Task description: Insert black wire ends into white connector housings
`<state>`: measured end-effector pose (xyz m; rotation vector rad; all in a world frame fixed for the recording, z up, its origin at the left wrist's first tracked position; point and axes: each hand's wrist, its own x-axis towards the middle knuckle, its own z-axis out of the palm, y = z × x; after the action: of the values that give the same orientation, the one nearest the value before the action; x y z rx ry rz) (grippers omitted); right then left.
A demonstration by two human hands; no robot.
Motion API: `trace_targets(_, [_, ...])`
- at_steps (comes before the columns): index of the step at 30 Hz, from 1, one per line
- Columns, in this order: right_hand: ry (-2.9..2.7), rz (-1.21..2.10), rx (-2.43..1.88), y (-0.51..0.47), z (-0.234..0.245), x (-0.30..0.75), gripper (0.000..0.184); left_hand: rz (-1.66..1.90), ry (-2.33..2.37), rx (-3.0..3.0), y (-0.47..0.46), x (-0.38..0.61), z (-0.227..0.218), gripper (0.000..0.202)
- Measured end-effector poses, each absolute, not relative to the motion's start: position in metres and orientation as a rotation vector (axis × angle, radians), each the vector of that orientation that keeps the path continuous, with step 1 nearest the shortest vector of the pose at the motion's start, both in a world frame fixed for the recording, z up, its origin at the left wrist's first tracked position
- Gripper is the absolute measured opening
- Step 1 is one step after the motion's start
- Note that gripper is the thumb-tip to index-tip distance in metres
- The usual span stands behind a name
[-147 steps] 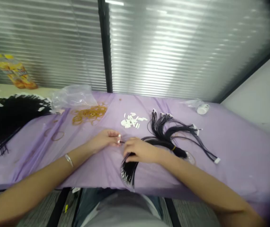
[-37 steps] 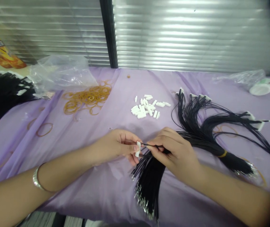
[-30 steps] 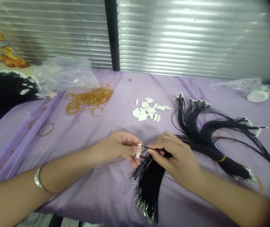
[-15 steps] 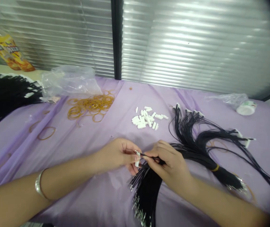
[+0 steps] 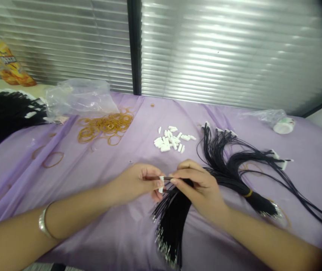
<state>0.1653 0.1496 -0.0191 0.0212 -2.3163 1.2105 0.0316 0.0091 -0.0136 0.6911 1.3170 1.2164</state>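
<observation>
Between the thumb and fingers of my left hand [image 5: 144,182] is a small white connector housing [image 5: 161,185], held upright. My right hand [image 5: 199,184] pinches a thin black wire [image 5: 167,178] whose end meets the top of the housing. Another black wire runs to the housing lower down. Below my right hand hangs a thick bundle of black wires [image 5: 174,226], its bare metal ends fanned toward the table's front. Farther back lies a loose pile of white connector housings [image 5: 168,141].
Right of my hands, more black wires [image 5: 234,165] carry white connectors, and a yellow band [image 5: 248,193] ties one bunch. Rubber bands [image 5: 107,126] lie in a heap by a clear plastic bag [image 5: 78,98]. Black cables [image 5: 5,113], bottles [image 5: 11,62] and a white cup [image 5: 284,125] stand around the edges.
The wire in my right hand has gone from crossing the housing's top, metal tip showing, to lying in line with it, tip out of sight. The whole view has shifted slightly.
</observation>
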Motion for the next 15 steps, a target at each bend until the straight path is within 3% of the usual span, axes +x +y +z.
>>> trace_targets(3, [-2.252, 1.216, -0.064, 0.155, -0.015, 0.167, 0.012, 1.247, 1.366, 0.622, 0.008, 0.032, -0.014, 0.018])
trace_targets(7, [-2.337, 1.13, -0.046, 0.161, -0.019, 0.162, 0.014, 1.301, 1.345, 0.507, 0.008, 0.03, -0.016, 0.034])
trace_targets(15, [-2.353, 1.068, 0.019, 0.16, -0.028, 0.158, 0.014, 1.182, 1.41, 0.582, 0.007, 0.027, -0.012, 0.02])
